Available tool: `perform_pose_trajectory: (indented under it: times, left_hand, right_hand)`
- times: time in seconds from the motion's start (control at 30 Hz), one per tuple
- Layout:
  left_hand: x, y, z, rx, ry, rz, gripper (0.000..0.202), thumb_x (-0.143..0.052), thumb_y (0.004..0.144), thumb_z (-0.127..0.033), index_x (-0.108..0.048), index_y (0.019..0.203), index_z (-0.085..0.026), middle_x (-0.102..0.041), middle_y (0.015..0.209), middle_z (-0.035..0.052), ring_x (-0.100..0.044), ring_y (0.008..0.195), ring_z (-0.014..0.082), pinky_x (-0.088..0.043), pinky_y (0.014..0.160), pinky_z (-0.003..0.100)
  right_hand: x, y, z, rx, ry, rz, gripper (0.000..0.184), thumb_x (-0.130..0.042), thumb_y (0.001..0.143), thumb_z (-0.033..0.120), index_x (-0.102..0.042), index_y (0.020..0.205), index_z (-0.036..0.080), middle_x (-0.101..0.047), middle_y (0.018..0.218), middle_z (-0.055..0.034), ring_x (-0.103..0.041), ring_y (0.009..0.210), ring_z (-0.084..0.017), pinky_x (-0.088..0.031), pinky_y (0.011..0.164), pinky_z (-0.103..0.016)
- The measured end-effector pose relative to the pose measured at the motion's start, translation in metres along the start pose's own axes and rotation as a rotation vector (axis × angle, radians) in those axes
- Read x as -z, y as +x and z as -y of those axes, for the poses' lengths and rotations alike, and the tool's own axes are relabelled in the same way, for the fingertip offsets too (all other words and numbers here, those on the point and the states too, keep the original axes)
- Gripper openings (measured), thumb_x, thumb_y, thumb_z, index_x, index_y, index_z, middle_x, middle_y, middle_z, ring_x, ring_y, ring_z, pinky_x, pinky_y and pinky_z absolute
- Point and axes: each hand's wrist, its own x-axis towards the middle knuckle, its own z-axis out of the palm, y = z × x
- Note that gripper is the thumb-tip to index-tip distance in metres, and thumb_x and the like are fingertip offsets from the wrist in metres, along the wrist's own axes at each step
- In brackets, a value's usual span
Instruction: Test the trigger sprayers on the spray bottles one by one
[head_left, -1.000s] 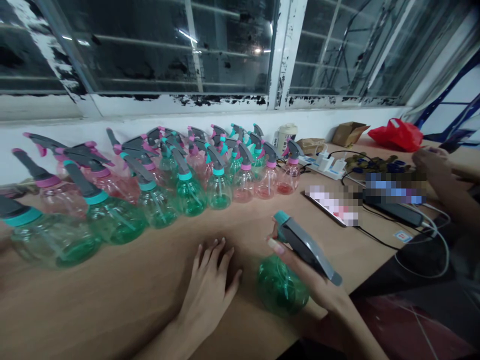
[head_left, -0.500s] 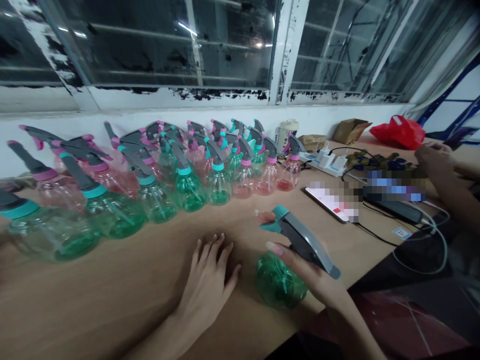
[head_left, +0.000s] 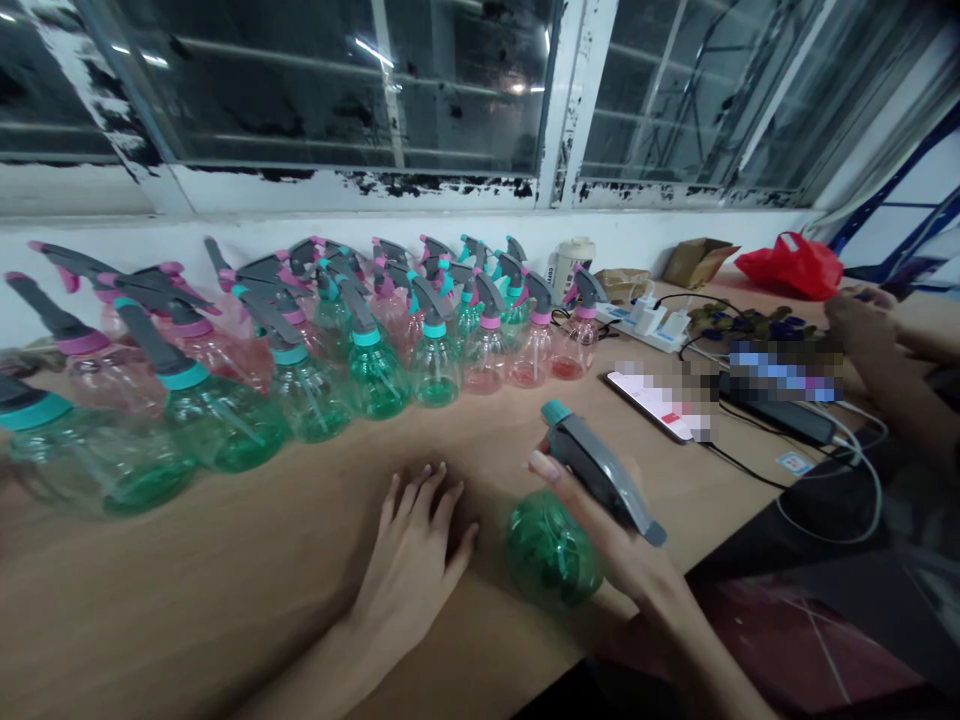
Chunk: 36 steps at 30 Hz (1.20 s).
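The right hand [head_left: 626,540] grips a green bottle [head_left: 551,555] near its neck, thumb alongside the grey spray head [head_left: 600,465], its other fingers mostly hidden. The bottle is near the table's front edge, to the right of the left hand [head_left: 411,560]; whether its base touches the table [head_left: 300,580] is hard to tell. The left hand lies palm down there, fingers loosely spread. Beyond, other bottles [head_left: 380,380], green and pink, stand by the wall [head_left: 637,232], with a phone [head_left: 637,393] to their right.

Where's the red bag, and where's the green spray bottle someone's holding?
Red plastic bag [head_left: 793,270]: head view, on its bulging side.
Held green spray bottle [head_left: 547,552]: head view, on its round body.
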Motion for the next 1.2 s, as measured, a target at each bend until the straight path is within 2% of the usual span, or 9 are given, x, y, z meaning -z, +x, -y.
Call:
perform_pose_trajectory:
  times: [0.1,0.23,0.4,0.7,0.83,0.9,0.97,1.1,1.2]
  left_hand:
    - [0.0006,0.0004,-0.0005,0.002,0.004,0.003,0.032,-0.048,0.09,-0.032,-0.06,0.113,-0.014,-0.062,0.122,0.0159,-0.055,0.117,0.0326,-0.039,0.101,0.059]
    - [0.0002,0.0001,-0.0007,0.012,0.011,0.003,0.031,-0.048,0.09,-0.032,-0.06,0.113,-0.015,-0.061,0.123,0.015,-0.054,0.117,0.0322,-0.039,0.101,0.058]
    - [-0.0001,-0.0002,-0.0007,0.015,0.006,0.005,0.032,-0.048,0.09,-0.033,-0.06,0.114,-0.014,-0.061,0.123,0.0148,-0.055,0.116,0.0317,-0.038,0.103,0.058]
    - [0.0021,0.0009,-0.0014,0.02,0.009,0.027,0.032,-0.049,0.089,-0.031,-0.06,0.114,-0.014,-0.061,0.123,0.0146,-0.054,0.118,0.0317,-0.037,0.103,0.057]
    - [0.003,0.0013,-0.0013,0.024,-0.001,0.038,0.032,-0.049,0.089,-0.03,-0.06,0.114,-0.013,-0.061,0.123,0.0159,-0.054,0.118,0.0328,-0.038,0.103,0.058]
    - [0.0032,0.0012,-0.0013,0.024,-0.012,0.04,0.032,-0.049,0.089,-0.03,-0.06,0.115,-0.013,-0.061,0.123,0.0157,-0.054,0.119,0.0328,-0.038,0.103,0.058]
    - [0.0027,0.0009,-0.0014,0.027,-0.024,0.036,0.032,-0.049,0.089,-0.029,-0.06,0.115,-0.014,-0.061,0.123,0.0153,-0.053,0.119,0.0326,-0.037,0.103,0.059]
    - [0.0011,0.0005,-0.0016,0.032,-0.031,0.021,0.031,-0.048,0.09,-0.03,-0.06,0.114,-0.013,-0.061,0.123,0.0161,-0.053,0.12,0.033,-0.036,0.103,0.06]
    - [0.0012,0.0007,-0.0016,0.028,-0.023,0.025,0.032,-0.048,0.09,-0.03,-0.06,0.114,-0.013,-0.062,0.122,0.0161,-0.053,0.12,0.0328,-0.036,0.103,0.059]
  right_hand:
    - [-0.0008,-0.0002,-0.0016,0.006,0.03,0.032,0.021,-0.061,0.084,0.045,-0.063,0.086,0.024,-0.064,0.077,0.0012,-0.062,0.068,-0.015,-0.05,0.062,-0.026]
    - [-0.0007,-0.0037,-0.0024,0.029,0.064,0.054,0.03,-0.061,0.085,0.042,-0.064,0.111,0.027,-0.069,0.108,-0.0036,-0.064,0.104,-0.023,-0.049,0.091,-0.038]
    - [-0.0012,-0.0045,-0.002,0.017,0.098,0.064,0.043,-0.063,0.084,0.04,-0.058,0.125,0.028,-0.064,0.124,-0.0053,-0.063,0.108,-0.024,-0.048,0.095,-0.038]
    - [0.0003,-0.0011,-0.0006,0.07,0.037,0.043,0.02,-0.064,0.082,0.035,-0.067,0.099,0.026,-0.071,0.103,-0.0028,-0.063,0.108,-0.024,-0.044,0.099,-0.038]
    - [-0.0012,0.0009,0.0002,0.013,0.047,0.053,0.014,-0.065,0.081,0.036,-0.064,0.088,0.024,-0.068,0.082,0.0012,-0.065,0.076,-0.017,-0.05,0.073,-0.029]
    - [-0.0016,0.0016,-0.0002,-0.007,0.044,0.049,0.013,-0.065,0.081,0.036,-0.062,0.083,0.024,-0.061,0.071,0.0039,-0.058,0.061,-0.013,-0.046,0.058,-0.025]
    - [-0.0015,0.002,-0.0008,-0.01,0.036,0.047,0.013,-0.065,0.082,0.035,-0.059,0.078,0.023,-0.054,0.064,0.0058,-0.051,0.055,-0.011,-0.04,0.052,-0.024]
    - [-0.0007,0.0022,-0.0014,0.001,0.044,0.061,0.014,-0.064,0.082,0.035,-0.058,0.076,0.023,-0.052,0.062,0.006,-0.049,0.054,-0.011,-0.04,0.052,-0.025]
    - [-0.0012,0.0015,-0.0015,0.025,0.069,0.053,0.015,-0.065,0.081,0.038,-0.064,0.087,0.025,-0.065,0.079,0.0015,-0.063,0.077,-0.017,-0.049,0.074,-0.031]
